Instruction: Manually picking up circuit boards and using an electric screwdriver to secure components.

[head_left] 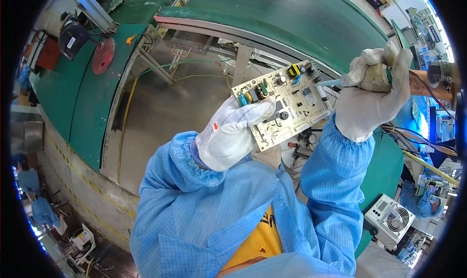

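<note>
My left hand (pixel 228 134), in a white dotted glove, grips a cream-coloured circuit board (pixel 292 127) by its near left edge. The thumb lies over the board's face. Capacitors, a yellow-and-black transformer (pixel 294 70) and other parts stand up from the board, which is tilted. My right hand (pixel 372 95), gloved too, is closed around a stained, roundish tool body (pixel 376 78). From it a pale blue tapered nozzle (pixel 331 83) points left, its tip at the board's right edge. Whether the tip touches the board I cannot tell.
A green conveyor belt (pixel 272 15) with a metal rail runs across beyond the board. Green-topped benches (pixel 63 93) stand to the left. A white fan unit (pixel 390 218) sits on the right, near hanging cables (pixel 423 139). Brown cylindrical equipment (pixel 430 83) is beside my right hand.
</note>
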`<state>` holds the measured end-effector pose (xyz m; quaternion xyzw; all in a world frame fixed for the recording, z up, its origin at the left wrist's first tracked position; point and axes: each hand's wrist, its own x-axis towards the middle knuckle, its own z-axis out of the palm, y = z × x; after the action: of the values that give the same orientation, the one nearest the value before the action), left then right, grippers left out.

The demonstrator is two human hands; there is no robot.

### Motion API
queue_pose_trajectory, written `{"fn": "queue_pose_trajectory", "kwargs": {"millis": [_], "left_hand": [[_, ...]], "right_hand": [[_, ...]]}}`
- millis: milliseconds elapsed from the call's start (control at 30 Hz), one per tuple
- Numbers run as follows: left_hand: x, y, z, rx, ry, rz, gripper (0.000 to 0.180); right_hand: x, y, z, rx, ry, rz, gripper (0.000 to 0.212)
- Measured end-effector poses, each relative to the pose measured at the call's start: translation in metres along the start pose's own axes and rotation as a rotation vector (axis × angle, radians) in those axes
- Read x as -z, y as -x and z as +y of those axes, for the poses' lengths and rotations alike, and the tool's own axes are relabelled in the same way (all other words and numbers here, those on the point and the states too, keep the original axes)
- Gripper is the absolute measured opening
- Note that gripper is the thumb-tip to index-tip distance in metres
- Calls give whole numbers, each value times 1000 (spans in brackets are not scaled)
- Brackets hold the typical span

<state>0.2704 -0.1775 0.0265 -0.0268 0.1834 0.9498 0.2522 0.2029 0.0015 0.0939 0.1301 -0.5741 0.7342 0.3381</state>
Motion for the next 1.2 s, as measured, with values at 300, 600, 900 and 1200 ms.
{"fn": "queue_pose_trajectory", "kwargs": {"millis": [300,600,900,1200], "left_hand": [[3,3,-3,-2,-4,60,34],[7,-1,-2,15,-31,53,31],[20,-9,3,-6,30,110,26],[22,-2,6,-21,35,151,24]], "right_hand": [[2,-3,5,41,58,14,38],[-1,-3,8,64,-22,121,46],[-1,1,-3,28,-83,38,38],[3,4,-4,-59,-107,29,36]]}}
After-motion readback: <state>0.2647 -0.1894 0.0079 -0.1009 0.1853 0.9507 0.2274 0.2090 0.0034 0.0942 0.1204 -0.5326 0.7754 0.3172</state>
